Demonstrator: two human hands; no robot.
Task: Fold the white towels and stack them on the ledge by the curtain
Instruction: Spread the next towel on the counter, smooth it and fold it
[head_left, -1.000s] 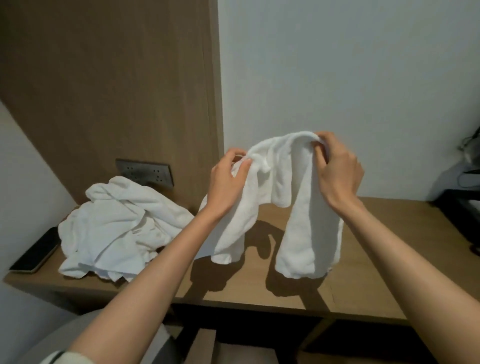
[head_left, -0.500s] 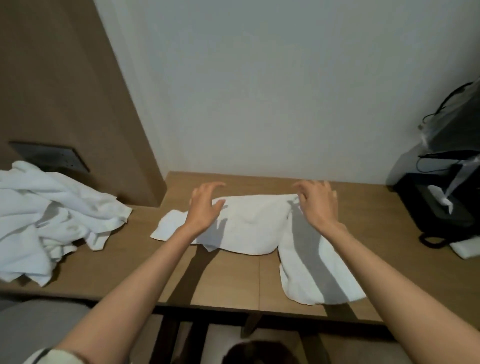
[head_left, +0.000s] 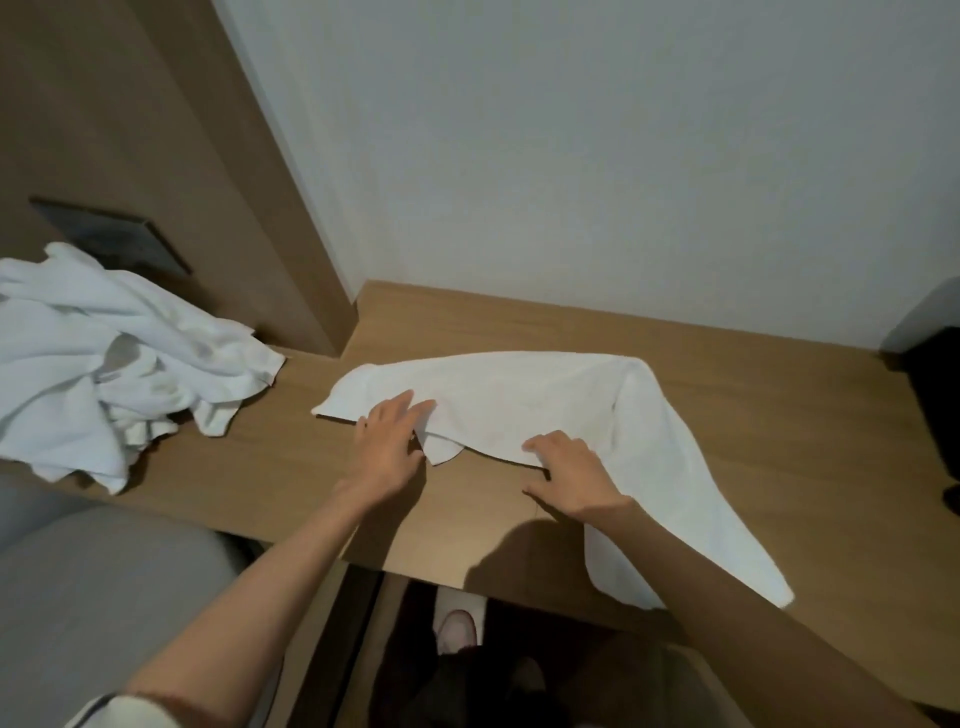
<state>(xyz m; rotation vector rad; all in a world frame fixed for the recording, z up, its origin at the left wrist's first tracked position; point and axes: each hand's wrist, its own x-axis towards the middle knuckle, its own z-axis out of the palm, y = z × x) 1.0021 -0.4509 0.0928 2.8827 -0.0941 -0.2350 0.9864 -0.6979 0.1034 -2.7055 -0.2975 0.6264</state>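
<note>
A plain white wall (head_left: 571, 156) faces me, meeting a wood panel (head_left: 130, 104) with a dark socket plate (head_left: 114, 239) to my left. The wooden bench (head_left: 519, 322) runs below, with a grey seat (head_left: 104, 597) beside me.

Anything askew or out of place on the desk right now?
The towel under the left hand and right hand lies crooked: its right end trails diagonally to the front edge of the desk. A heap of towels sits crumpled at the left.

Single head view, looking forward and down, close over wooden desk (head_left: 467, 509), wall behind.
</note>
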